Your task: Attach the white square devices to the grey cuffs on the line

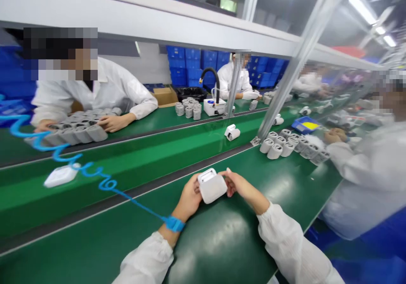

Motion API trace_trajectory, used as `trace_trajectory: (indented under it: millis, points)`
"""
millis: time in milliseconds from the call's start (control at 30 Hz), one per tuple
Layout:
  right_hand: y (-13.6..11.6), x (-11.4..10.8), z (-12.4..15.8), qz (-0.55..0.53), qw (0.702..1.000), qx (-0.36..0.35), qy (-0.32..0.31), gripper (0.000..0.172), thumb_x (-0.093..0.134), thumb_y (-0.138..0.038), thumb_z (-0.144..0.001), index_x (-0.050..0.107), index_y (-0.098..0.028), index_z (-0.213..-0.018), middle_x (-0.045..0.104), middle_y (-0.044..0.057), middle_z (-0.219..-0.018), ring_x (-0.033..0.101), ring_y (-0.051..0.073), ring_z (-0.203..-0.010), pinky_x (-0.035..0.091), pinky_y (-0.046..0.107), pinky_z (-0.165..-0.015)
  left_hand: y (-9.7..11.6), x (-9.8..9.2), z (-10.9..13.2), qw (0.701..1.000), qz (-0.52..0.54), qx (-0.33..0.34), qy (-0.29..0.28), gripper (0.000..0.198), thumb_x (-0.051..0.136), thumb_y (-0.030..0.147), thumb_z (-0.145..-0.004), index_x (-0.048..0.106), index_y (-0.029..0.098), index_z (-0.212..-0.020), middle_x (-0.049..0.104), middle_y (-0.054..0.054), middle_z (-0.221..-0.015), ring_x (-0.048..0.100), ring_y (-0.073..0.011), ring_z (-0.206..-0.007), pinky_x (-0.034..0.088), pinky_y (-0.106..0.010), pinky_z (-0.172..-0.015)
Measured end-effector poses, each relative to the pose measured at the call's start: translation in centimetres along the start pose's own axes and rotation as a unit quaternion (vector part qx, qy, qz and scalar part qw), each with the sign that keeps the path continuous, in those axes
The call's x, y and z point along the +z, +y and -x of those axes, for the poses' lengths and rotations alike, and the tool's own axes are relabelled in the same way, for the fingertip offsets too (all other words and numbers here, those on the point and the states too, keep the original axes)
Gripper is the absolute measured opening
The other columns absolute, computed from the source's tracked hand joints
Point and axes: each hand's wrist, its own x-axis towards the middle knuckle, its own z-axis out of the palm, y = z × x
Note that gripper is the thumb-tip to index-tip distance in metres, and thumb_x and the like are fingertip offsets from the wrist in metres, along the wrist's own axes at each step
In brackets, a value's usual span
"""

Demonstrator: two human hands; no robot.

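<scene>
Above the green tabletop, in front of me, is a white plastic device with a light grey cuff (213,188); it looks like a wrist blood pressure monitor. A slot shows in its white upper part. My left hand (191,194) grips its left side, with the fingers partly hidden behind it. At the right edge, my right hand (234,183) has its fingers curled in against the cuff, the thumb and index finger close to the top corner. A blue wrist strap (174,223) with a coiled blue cord (109,185) is on my left wrist.
A green conveyor belt (152,155) runs past the bench, carrying a white device (61,175) and a cuffed device (232,132). Rolled grey cuffs (274,151) stand to the right near a blue tray (304,125). Co-workers sit opposite and at right. A metal post (285,85) rises ahead.
</scene>
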Motion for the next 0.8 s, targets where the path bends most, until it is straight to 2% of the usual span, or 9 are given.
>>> trace_trajectory:
  millis: [67,100,200,333,433,567,700,800]
  points:
    - [-0.3,-0.3,0.2,-0.012,0.999,-0.04,0.034,0.047,0.064,-0.058,-0.084,0.069,-0.019,-0.109,0.064,-0.001,-0.07,0.059,0.011,-0.054,0.048,0.021,-0.051,-0.2,-0.3,0.0,0.999,0.023,-0.022,-0.021,0.055,0.085,0.025,-0.06,0.063,0.016,-0.11,0.071,-0.013,-0.112,0.068,-0.0288,-0.103,0.056,-0.035,-0.084]
    - [-0.4,-0.4,0.2,-0.028,0.997,-0.059,0.032,0.042,0.071,-0.048,-0.08,0.069,-0.02,-0.111,0.067,0.0,-0.079,0.061,0.011,-0.061,0.05,0.022,-0.055,-0.3,-0.5,0.0,0.999,0.028,-0.035,-0.03,0.056,0.085,0.026,-0.06,0.064,0.016,-0.111,0.071,-0.013,-0.113,0.068,-0.0297,-0.104,0.056,-0.035,-0.084]
    - [-0.3,-0.2,0.2,-0.076,0.994,-0.072,-0.018,0.049,0.076,-0.029,-0.072,0.066,-0.023,-0.12,0.069,0.002,-0.097,0.066,0.014,-0.074,0.054,0.025,-0.063,-0.5,-0.8,0.0,0.995,0.036,-0.074,-0.057,0.062,0.087,0.03,-0.058,0.065,0.016,-0.114,0.071,-0.013,-0.114,0.068,-0.0324,-0.103,0.058,-0.036,-0.081]
    - [0.2,-0.6,0.2,-0.087,0.993,-0.042,-0.063,0.063,0.076,-0.018,-0.065,0.061,-0.023,-0.126,0.069,0.005,-0.11,0.066,0.012,-0.065,0.055,0.025,-0.059,-0.6,-0.7,-0.1,0.992,0.038,-0.092,-0.072,0.065,0.089,0.029,-0.054,0.066,0.016,-0.114,0.071,-0.014,-0.112,0.068,-0.0344,-0.101,0.058,-0.039,-0.082]
    - [0.8,-0.9,0.1,-0.06,0.995,-0.039,-0.072,0.072,0.072,-0.005,-0.058,0.059,-0.024,-0.126,0.066,0.006,-0.118,0.064,0.008,-0.059,0.052,0.021,-0.055,-0.9,-0.9,-0.2,0.994,0.017,-0.085,-0.072,0.066,0.089,0.025,-0.053,0.066,0.016,-0.115,0.071,-0.014,-0.114,0.068,-0.0344,-0.104,0.057,-0.04,-0.086]
    - [1.8,-0.5,-0.3,-0.012,0.997,-0.052,-0.063,0.075,0.066,-0.002,-0.065,0.053,-0.023,-0.136,0.067,0.006,-0.114,0.063,0.007,-0.063,0.051,0.021,-0.061,-1.2,-1.5,-0.3,0.993,-0.02,-0.091,-0.074,0.065,0.089,0.021,-0.054,0.063,0.018,-0.114,0.07,-0.013,-0.118,0.067,-0.0325,-0.108,0.057,-0.038,-0.089]
    - [2.5,0.3,-0.6,0.056,0.996,-0.06,-0.034,0.076,0.063,-0.002,-0.071,0.047,-0.023,-0.143,0.067,0.008,-0.12,0.069,0.016,-0.087,0.054,0.028,-0.078,-1.1,-1.5,0.0,0.992,-0.06,-0.093,-0.054,0.065,0.088,0.024,-0.054,0.061,0.019,-0.113,0.071,-0.013,-0.116,0.069,-0.0322,-0.106,0.06,-0.037,-0.084]
    - [2.5,0.9,-0.3,0.094,0.992,-0.086,-0.016,0.067,0.065,-0.006,-0.074,0.053,-0.024,-0.137,0.069,0.007,-0.119,0.069,0.022,-0.099,0.054,0.032,-0.084,-1.1,-1.1,0.4,0.994,-0.09,-0.06,-0.034,0.063,0.085,0.027,-0.057,0.059,0.019,-0.114,0.072,-0.013,-0.116,0.069,-0.032,-0.105,0.061,-0.036,-0.081]
